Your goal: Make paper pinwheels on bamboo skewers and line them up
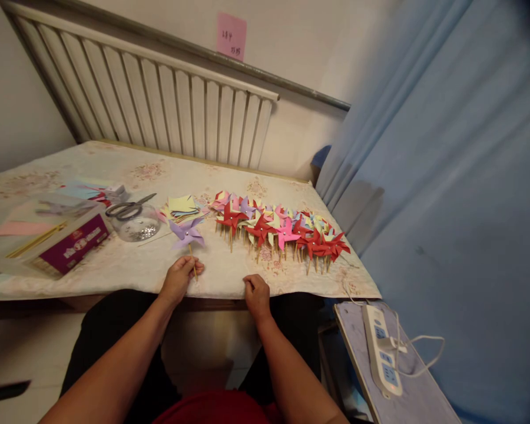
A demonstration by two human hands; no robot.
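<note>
In the head view a lavender paper pinwheel (187,233) stands up on its thin wooden stick. My left hand (179,277) pinches that stick near its lower part, just above the table's front edge. My right hand (257,293) rests at the same edge, its fingers curled into a loose fist with nothing sticking out of it. To the right of the pinwheel is a dense group of finished pinwheels (260,228) in red, pink, yellow and lavender. Behind the held pinwheel lies a stack of cut paper pieces (182,205), pale yellow on top.
Scissors (130,207) lie across a round clear dish (146,229) with small shiny pieces. Left of it sits a purple and white box (77,244) near wooden sticks (35,240) and pink paper (24,228). A power strip (382,353) with cords is on a side table at right, beside a blue curtain (446,176).
</note>
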